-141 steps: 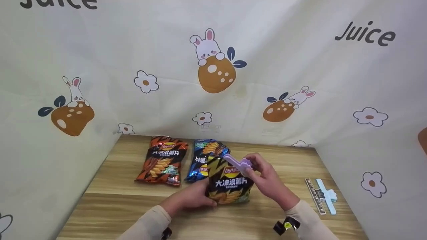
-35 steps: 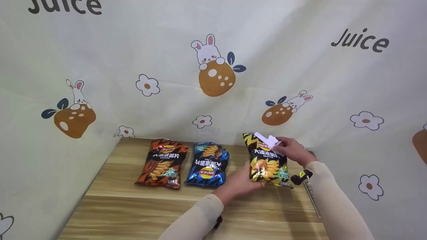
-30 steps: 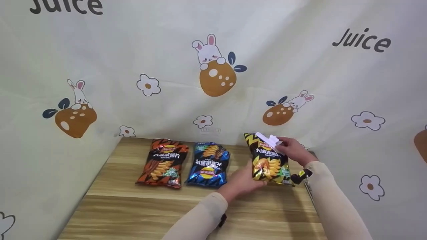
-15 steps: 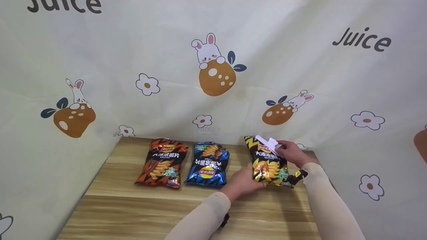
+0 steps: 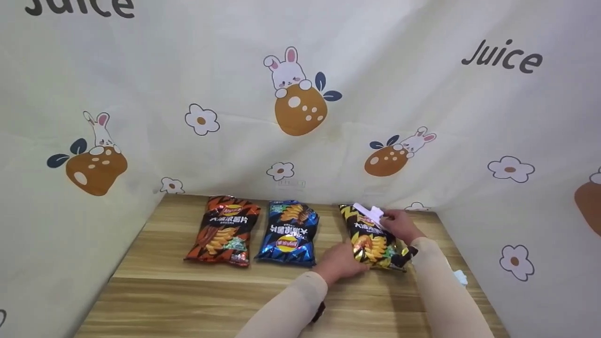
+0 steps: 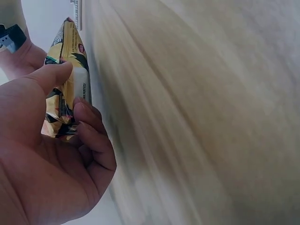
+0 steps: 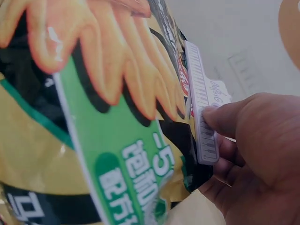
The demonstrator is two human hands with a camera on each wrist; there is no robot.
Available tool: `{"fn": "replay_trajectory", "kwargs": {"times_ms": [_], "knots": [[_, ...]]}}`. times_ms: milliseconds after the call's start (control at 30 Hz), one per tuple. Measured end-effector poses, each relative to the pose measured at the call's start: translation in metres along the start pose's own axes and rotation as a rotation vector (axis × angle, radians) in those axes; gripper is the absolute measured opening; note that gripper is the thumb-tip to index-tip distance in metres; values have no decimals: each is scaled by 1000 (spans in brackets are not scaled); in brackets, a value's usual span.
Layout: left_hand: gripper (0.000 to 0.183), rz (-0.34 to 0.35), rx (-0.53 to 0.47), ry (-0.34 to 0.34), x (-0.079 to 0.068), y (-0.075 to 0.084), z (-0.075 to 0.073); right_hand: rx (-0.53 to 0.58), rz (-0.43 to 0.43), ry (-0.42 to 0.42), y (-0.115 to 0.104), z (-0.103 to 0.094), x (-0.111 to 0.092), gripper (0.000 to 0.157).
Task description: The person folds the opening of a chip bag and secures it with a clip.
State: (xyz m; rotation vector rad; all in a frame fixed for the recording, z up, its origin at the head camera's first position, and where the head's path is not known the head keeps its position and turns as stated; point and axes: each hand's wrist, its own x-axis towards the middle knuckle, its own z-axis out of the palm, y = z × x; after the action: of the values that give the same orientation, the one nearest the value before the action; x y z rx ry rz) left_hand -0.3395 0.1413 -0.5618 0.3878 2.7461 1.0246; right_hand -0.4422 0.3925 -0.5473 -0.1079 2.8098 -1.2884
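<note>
A yellow-and-black chip bag [image 5: 368, 241] lies low over the right part of the wooden table, its top toward the back wall. My left hand [image 5: 339, 264] holds its lower left side; in the left wrist view the thumb and curled fingers grip the side of the bag [image 6: 71, 42]. A pale purple bag clip [image 5: 367, 213] slants across the bag's upper right corner. My right hand [image 5: 403, 226] pinches the clip's right end. The right wrist view shows my thumb on the ruler-marked bar of the clip [image 7: 200, 103], with the other fingers behind it.
Left of the yellow bag lie a blue chip bag [image 5: 287, 234] and an orange chip bag [image 5: 223, 234] side by side on the table [image 5: 188, 300]. Part of a light blue clip [image 5: 461, 277] shows beyond my right forearm. A printed cloth wall [image 5: 235, 155] closes the back and sides.
The yellow bag and both hands have moved right since the earliest frame, away from the blue bag. In the last half second the bag has come down lower, with the clip still on its corner.
</note>
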Motion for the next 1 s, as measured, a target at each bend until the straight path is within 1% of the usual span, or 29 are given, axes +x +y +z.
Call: {"fn": "replay_trajectory", "kwargs": {"times_ms": [67,133,200,300,433,500,567,633,700,767,867,1000], "knots": [[105,-10,-11,-2,-1,-1,1,-9,-5,18,5,4,1,27],[106,-21,-16,-2,-2,-3,2,-25,-2,36,10,7,2,25],[106,-33,-20,0,-3,-3,4,-25,27,53,14,10,3,28],[98,-47,-15,13,-3,-3,6,-1,77,58,20,12,4,35],[83,-71,-14,37,-3,-2,8,63,133,42,23,16,4,38],[79,-77,-14,45,-3,-2,9,69,147,37,22,17,3,38],[77,-58,-1,47,-2,-3,10,63,147,33,21,18,2,37],[79,-40,16,48,-1,-3,10,41,139,35,20,18,1,37],[83,-17,33,57,-2,-3,9,42,116,46,21,19,0,37],[86,3,51,62,-3,-3,8,63,117,58,22,20,0,37],[90,5,58,65,-4,-3,6,86,135,62,24,20,0,38],[90,3,48,50,-2,-4,5,56,171,58,19,18,-1,38]]}}
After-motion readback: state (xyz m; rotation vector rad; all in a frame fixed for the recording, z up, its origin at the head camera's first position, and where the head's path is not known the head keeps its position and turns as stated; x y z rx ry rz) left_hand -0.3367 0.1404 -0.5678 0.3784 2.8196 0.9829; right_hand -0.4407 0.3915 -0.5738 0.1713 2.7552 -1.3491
